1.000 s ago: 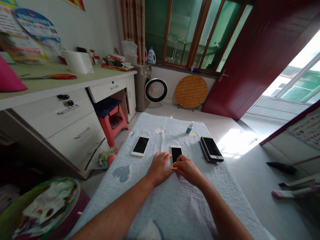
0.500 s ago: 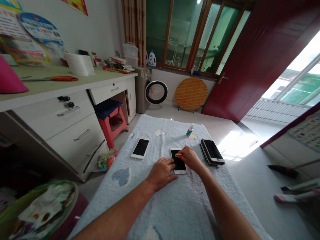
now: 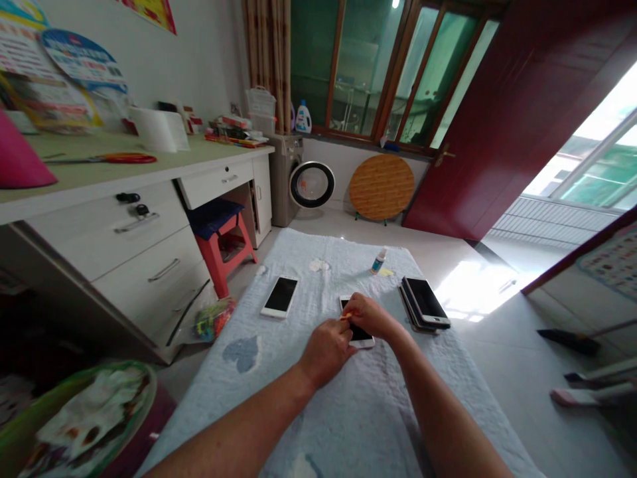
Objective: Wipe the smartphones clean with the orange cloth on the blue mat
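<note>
A white phone with a dark screen [image 3: 362, 335] lies on the blue cloth-covered table [image 3: 318, 431] in front of me, partly hidden under my hands. My right hand [image 3: 367, 315] is closed over it, pinching a small orange cloth [image 3: 344, 317]. Against that cloth, my left hand [image 3: 328, 348] has its fingers curled, meeting the right fingertips above the phone's left edge. Another white phone [image 3: 281, 296] rests face up to the left. On the right is a stack of phones [image 3: 425, 302], the top one white-framed. A small spray bottle [image 3: 379, 259] stands behind them.
At the left are a white desk [image 3: 219, 166] with drawers, a red stool [image 3: 226, 255] and a bin [image 3: 154, 405] holding crumpled paper. A washing machine [image 3: 286, 179] with its round door ajar, a round wooden tabletop [image 3: 382, 187] and a red door [image 3: 478, 126] are beyond the table.
My left hand has lifted from lying along the phone and curled its fingers at the orange cloth. My right hand has moved slightly left and toward me, bringing the cloth to the left hand.
</note>
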`<state>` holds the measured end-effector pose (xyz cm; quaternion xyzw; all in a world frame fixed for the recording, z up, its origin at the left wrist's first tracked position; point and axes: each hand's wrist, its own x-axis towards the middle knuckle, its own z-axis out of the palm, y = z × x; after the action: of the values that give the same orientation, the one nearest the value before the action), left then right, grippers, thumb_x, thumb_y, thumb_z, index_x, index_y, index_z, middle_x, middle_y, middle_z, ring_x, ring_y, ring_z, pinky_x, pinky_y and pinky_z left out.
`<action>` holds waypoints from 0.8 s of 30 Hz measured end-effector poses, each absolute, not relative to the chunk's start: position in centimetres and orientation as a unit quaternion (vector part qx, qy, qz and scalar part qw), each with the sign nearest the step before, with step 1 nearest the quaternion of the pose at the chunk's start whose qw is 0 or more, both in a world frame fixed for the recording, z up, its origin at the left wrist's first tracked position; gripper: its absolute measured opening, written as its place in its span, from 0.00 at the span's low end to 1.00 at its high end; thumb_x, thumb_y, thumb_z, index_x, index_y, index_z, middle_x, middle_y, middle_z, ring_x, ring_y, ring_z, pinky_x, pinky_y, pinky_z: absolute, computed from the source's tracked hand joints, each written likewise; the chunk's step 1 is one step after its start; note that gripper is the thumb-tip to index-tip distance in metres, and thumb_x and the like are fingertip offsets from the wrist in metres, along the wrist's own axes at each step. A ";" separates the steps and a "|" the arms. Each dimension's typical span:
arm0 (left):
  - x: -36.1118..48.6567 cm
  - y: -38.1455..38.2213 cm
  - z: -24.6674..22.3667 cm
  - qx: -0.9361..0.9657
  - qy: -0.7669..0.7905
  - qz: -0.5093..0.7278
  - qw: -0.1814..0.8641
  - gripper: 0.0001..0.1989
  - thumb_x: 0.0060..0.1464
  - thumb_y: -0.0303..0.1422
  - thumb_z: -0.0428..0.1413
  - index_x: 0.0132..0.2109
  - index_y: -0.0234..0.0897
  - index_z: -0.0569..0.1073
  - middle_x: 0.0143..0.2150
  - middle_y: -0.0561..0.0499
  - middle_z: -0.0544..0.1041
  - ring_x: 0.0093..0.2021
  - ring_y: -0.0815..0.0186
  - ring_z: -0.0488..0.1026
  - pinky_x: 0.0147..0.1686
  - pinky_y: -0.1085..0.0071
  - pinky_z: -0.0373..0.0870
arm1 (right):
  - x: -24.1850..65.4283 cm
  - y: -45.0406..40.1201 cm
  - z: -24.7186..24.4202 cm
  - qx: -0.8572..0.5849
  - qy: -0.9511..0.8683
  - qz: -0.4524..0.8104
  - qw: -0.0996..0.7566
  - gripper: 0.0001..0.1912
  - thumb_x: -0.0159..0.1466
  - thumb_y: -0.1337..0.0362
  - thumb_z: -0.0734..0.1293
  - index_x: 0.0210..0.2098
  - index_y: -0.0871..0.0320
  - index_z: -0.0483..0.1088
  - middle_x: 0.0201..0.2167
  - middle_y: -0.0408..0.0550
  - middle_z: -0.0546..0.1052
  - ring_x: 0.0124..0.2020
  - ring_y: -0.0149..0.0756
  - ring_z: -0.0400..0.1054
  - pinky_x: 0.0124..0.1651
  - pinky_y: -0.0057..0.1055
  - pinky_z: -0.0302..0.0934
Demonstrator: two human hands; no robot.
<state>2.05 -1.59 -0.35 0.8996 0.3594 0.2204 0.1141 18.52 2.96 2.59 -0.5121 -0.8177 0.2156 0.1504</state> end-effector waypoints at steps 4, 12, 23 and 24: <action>2.1 -1.6 -0.5 0.900 0.363 0.217 0.104 0.11 0.58 0.38 0.56 0.41 0.35 0.75 0.44 0.45 0.78 0.46 0.57 0.73 0.49 0.62 0.69 | 17.5 4.7 2.2 -0.552 -0.804 0.155 0.156 0.08 0.61 0.68 0.66 0.34 0.59 0.78 0.34 0.49 0.73 0.36 0.32 0.68 0.42 0.26 0.58; 1.9 -1.7 -0.3 0.902 0.359 0.215 0.106 0.12 0.58 0.40 0.56 0.40 0.34 0.75 0.45 0.44 0.77 0.47 0.57 0.73 0.49 0.62 0.68 | 19.0 6.5 1.2 -0.627 -0.755 0.079 0.176 0.10 0.64 0.66 0.63 0.37 0.59 0.77 0.33 0.50 0.73 0.38 0.33 0.67 0.43 0.25 0.57; 1.9 -1.6 -0.2 0.896 0.355 0.236 0.123 0.11 0.58 0.39 0.56 0.40 0.35 0.73 0.40 0.47 0.77 0.43 0.58 0.73 0.45 0.62 0.68 | 20.2 0.7 1.6 -0.621 -0.741 0.161 0.197 0.09 0.61 0.67 0.65 0.35 0.58 0.78 0.33 0.48 0.72 0.33 0.30 0.68 0.39 0.24 0.59; 1.9 -1.7 -0.2 0.896 0.354 0.238 0.124 0.11 0.59 0.39 0.56 0.41 0.35 0.73 0.40 0.48 0.77 0.43 0.58 0.73 0.45 0.62 0.68 | 20.1 0.0 1.9 -0.614 -0.744 0.174 0.197 0.10 0.60 0.70 0.64 0.36 0.58 0.78 0.34 0.48 0.72 0.34 0.30 0.68 0.39 0.24 0.59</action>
<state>1.94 -1.66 -0.19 0.8958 0.3539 0.2383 0.1242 20.11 0.01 1.86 -0.6141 -0.7442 0.1738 0.1970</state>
